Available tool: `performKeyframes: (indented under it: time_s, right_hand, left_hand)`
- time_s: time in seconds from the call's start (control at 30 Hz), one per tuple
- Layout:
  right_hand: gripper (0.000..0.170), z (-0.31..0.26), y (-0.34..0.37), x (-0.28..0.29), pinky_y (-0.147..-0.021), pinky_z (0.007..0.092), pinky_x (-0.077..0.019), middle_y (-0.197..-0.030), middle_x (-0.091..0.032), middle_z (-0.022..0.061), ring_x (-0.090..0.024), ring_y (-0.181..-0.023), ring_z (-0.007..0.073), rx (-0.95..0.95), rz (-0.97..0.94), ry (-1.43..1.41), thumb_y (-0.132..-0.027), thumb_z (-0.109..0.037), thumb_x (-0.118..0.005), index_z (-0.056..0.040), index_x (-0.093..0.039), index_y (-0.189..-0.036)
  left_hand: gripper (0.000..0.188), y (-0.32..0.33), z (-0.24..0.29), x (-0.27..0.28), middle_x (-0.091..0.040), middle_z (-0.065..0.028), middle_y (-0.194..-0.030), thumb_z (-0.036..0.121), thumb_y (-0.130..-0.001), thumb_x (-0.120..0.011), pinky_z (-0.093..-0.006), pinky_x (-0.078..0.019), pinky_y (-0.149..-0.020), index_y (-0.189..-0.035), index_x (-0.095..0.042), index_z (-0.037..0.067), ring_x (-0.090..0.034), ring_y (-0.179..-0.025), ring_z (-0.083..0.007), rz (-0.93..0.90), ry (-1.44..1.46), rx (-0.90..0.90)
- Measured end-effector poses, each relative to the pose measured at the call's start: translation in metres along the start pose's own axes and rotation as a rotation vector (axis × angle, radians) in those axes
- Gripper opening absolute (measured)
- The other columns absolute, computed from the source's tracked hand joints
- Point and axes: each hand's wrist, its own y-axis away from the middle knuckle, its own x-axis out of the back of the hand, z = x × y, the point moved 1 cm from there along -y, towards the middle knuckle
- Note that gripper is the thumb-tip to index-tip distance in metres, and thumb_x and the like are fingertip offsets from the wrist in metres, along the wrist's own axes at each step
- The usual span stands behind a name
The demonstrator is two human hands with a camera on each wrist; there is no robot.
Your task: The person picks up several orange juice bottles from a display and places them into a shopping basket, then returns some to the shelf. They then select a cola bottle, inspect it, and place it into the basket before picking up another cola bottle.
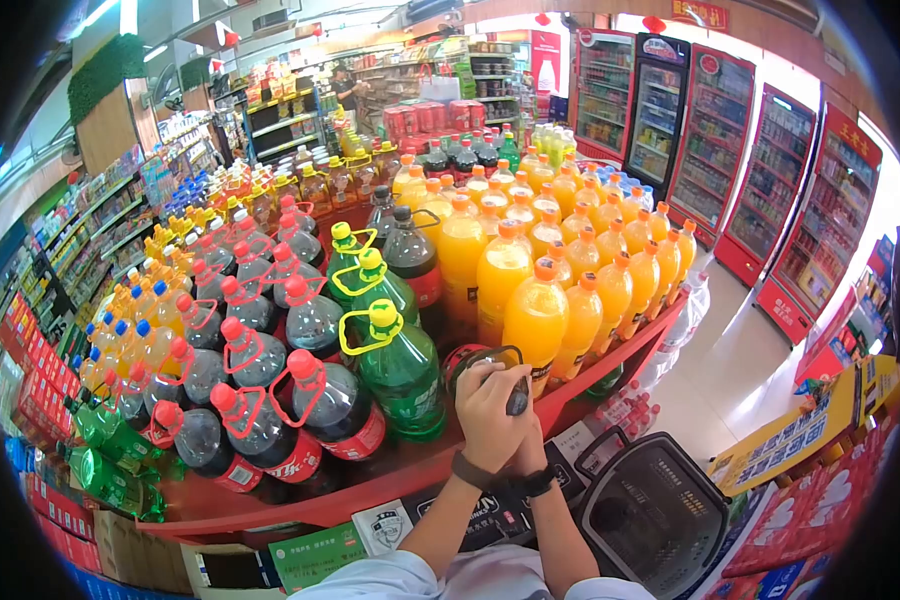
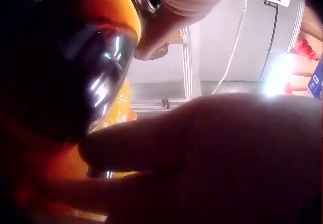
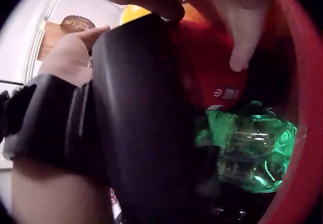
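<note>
At the red stand's front edge point(image 1: 300, 512), a dark bottle with a red label point(image 1: 460, 357) leans between green and orange bottles. My left hand point(image 1: 492, 415) curls around its black cap end point(image 1: 517, 400). Close against it, partly hidden behind, is my right hand point(image 1: 532, 445). The left wrist view shows left fingers point(image 2: 136, 151) along the dark, shiny bottle point(image 2: 103, 75). In the right wrist view, right-hand fingers point(image 3: 245, 35) grip the red label point(image 3: 212, 75) from above; the bottle's lower part is in shadow.
Orange bottles point(image 1: 538, 318), a green bottle point(image 1: 400, 375) and dark bottles with red caps point(image 1: 340, 400) crowd the stand. A black basket point(image 1: 660, 510) stands at the right, beside a yellow display panel point(image 1: 795, 435). Glass-door fridges point(image 1: 710, 125) line the back right.
</note>
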Motion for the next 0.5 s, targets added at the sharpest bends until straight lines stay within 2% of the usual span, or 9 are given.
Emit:
performKeyframes:
  time_s: [0.1, 0.2, 0.3, 0.4, 0.5]
  right_hand:
    - [0.032, 0.0, 0.006, 0.011, -0.085, 0.0263, -0.0468, -0.11, -0.06, 0.0035, -0.057, -0.101, 0.014, -0.163, -0.037, -0.322, -0.1, -0.023, -0.039, -0.0025, -0.053, -0.119]
    - [0.037, -0.003, 0.011, 0.009, -0.082, 0.0321, -0.0497, -0.107, -0.062, 0.006, -0.06, -0.097, 0.0175, -0.241, -0.025, -0.418, -0.1, -0.036, -0.039, -0.006, -0.055, -0.114]
    - [0.035, 0.0, 0.018, 0.017, -0.085, 0.0329, -0.049, -0.108, -0.063, 0.0064, -0.06, -0.099, 0.0174, -0.29, -0.035, -0.51, -0.1, -0.034, -0.038, -0.0062, -0.055, -0.115]
    - [0.035, -0.017, 0.032, 0.017, -0.086, 0.0313, -0.0476, -0.11, -0.062, 0.0057, -0.059, -0.101, 0.0159, -0.31, -0.094, -0.487, -0.101, -0.033, -0.038, -0.0058, -0.057, -0.113]
    - [0.036, -0.015, 0.034, 0.04, -0.083, 0.0321, -0.0498, -0.107, -0.065, 0.0065, -0.062, -0.095, 0.0173, -0.396, -0.079, -0.329, -0.1, -0.036, -0.041, -0.0065, -0.057, -0.113]
  left_hand:
    - [0.02, 0.006, 0.009, 0.005, -0.063, -0.0063, -0.078, 0.003, -0.066, -0.075, -0.0401, -0.0465, -0.082, -0.084, -0.068, 0.009, -0.057, -0.083, -0.0261, -0.025, 0.03, 0.009]
    - [0.018, 0.017, 0.007, 0.007, -0.061, -0.0046, -0.076, 0.005, -0.064, -0.071, -0.0411, -0.0443, -0.081, -0.08, -0.067, 0.01, -0.055, -0.081, -0.0254, -0.068, 0.079, -0.032]
    - [0.015, 0.032, 0.009, 0.01, -0.059, -0.0033, -0.075, 0.005, -0.061, -0.069, -0.0416, -0.0438, -0.081, -0.074, -0.063, 0.011, -0.055, -0.081, -0.0253, -0.107, 0.103, -0.058]
    - [0.014, 0.041, 0.018, 0.018, -0.058, -0.0028, -0.074, 0.004, -0.06, -0.067, -0.0425, -0.0445, -0.082, -0.067, -0.059, 0.012, -0.054, -0.08, -0.0253, -0.124, 0.12, -0.056]
    - [0.015, 0.048, 0.031, 0.027, -0.057, -0.0019, -0.072, 0.004, -0.057, -0.067, -0.043, -0.0449, -0.08, -0.065, -0.057, 0.013, -0.054, -0.08, -0.0248, -0.127, 0.146, -0.046]
